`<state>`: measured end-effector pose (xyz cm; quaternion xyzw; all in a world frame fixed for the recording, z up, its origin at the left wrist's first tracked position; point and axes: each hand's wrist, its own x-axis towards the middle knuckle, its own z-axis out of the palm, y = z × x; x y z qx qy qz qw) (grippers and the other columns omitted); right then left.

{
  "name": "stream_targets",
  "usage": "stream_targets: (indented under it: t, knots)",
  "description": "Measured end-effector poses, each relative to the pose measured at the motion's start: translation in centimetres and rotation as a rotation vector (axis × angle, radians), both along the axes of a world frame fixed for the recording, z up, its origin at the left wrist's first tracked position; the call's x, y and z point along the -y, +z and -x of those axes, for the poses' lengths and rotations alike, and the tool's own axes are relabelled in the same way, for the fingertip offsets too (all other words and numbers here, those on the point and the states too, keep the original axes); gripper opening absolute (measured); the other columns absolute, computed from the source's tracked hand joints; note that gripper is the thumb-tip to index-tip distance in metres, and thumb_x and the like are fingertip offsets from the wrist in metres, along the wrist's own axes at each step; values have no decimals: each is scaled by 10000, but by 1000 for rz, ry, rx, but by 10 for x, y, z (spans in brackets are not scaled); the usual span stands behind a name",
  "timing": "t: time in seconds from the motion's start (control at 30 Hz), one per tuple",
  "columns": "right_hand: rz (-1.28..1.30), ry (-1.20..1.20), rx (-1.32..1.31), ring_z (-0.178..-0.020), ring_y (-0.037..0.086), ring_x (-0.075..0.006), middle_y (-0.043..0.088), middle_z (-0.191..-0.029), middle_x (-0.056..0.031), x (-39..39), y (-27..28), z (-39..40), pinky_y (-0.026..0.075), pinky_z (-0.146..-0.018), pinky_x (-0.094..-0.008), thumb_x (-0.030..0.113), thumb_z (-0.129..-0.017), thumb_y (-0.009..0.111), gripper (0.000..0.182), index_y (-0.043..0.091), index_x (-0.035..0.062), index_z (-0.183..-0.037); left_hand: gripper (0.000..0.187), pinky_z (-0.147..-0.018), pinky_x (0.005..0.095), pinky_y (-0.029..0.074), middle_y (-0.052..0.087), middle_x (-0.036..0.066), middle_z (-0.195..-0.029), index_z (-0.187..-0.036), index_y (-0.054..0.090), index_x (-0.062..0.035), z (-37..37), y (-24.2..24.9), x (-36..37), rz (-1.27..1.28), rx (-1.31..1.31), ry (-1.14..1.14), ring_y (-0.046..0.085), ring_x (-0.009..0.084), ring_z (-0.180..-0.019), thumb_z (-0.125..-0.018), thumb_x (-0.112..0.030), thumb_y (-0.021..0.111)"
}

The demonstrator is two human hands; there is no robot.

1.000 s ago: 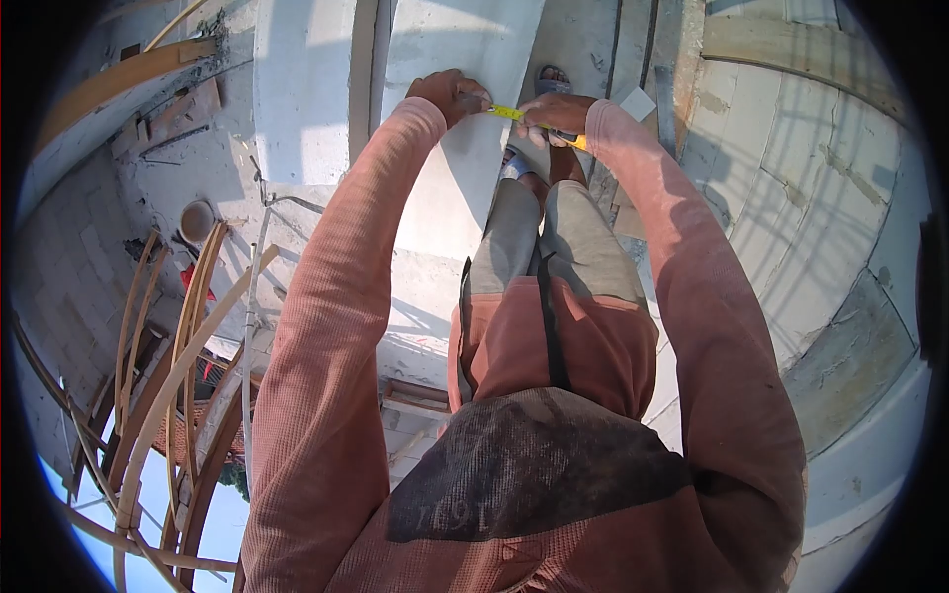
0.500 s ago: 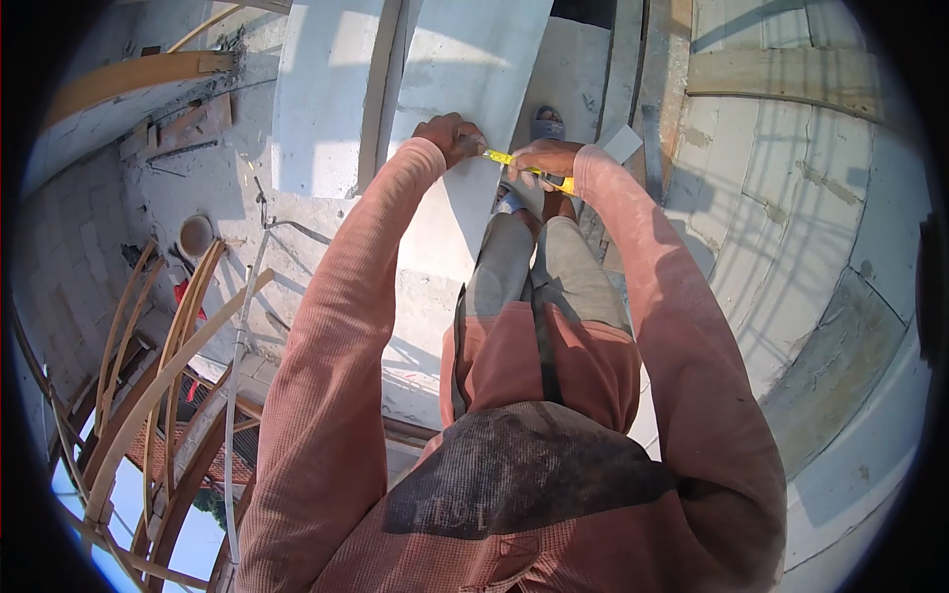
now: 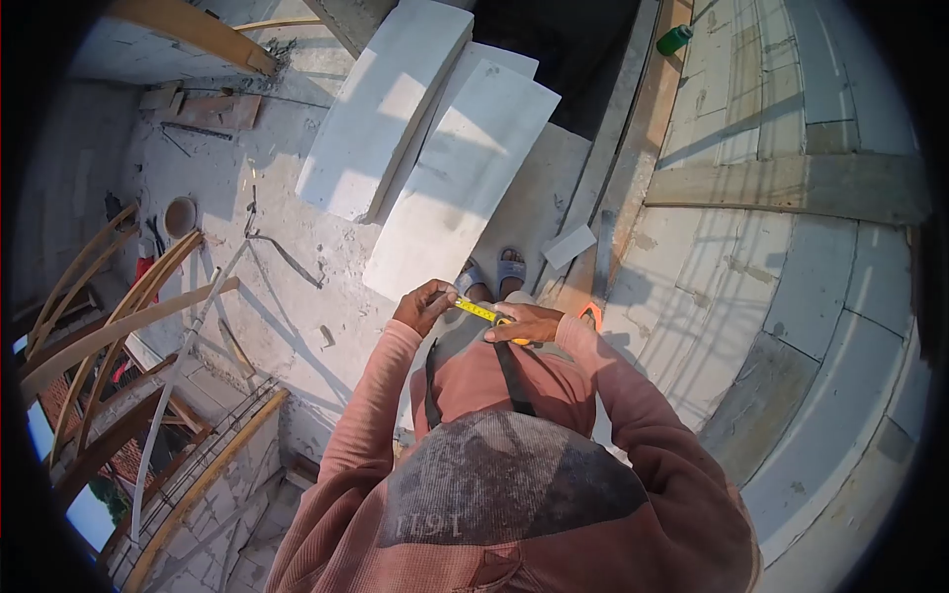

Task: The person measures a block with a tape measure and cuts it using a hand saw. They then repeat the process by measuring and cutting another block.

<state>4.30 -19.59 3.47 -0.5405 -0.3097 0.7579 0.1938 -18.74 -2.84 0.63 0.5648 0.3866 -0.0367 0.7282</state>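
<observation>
Close to my waist, my left hand (image 3: 426, 305) pinches the free end of a yellow tape measure (image 3: 476, 309). A short length of blade stretches across to the case, which my right hand (image 3: 528, 324) grips. The case is mostly covered by my fingers. Just beyond my hands lies a long pale block (image 3: 465, 173), flat and apart from both hands. Another pale block (image 3: 390, 109) lies to its left, with a further slab partly hidden between them.
A block wall (image 3: 771, 267) runs along the right, with a wooden plank (image 3: 781, 186) across it. A green can (image 3: 674, 41) stands at the top right. A dark opening (image 3: 583, 69) lies beyond the blocks. Curved wooden strips (image 3: 148, 287) and a bucket (image 3: 181, 216) are at left.
Both hands have drawn back from the long block toward my body, still holding the tape measure. My view has shifted, showing more of the blocks and the opening beyond.
</observation>
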Motion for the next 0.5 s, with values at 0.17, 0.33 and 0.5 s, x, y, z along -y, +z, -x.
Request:
stream_targets:
  t: [0.17, 0.33, 0.5]
  knots:
    - [0, 152, 6, -1357, 481, -336, 443, -1488, -293, -18, -2, 6, 404, -1118, -389, 786, -774, 687, 1282, 226, -110, -1566, 374, -1055, 324, 455, 682, 103, -1252, -1342, 614, -25, -1, 14, 71, -171, -85, -1, 605, 188, -1195, -1082, -286, 549]
    - [-27, 39, 156, -1340, 521, -350, 445, -1496, -319, -38, 4, 8, 424, -1111, -394, 789, -767, 685, 1280, 226, -101, -1563, 540, -1066, 373, 460, 620, 131, -1357, -1485, 483, -73, -3, 29, 96, -22, -129, 340, 584, 262, -1249, -1084, -435, 490]
    - [-1, -124, 56, -1125, 555, -226, 552, -1223, -202, -60, 10, -2, 503, -911, -316, 530, -765, 851, 1046, 373, -26, -1510, 529, -1074, 366, 455, 651, 143, -1318, -1440, 538, -62, 41, 12, 107, -167, -284, 422, 598, 256, -1255, -1049, -419, 551]
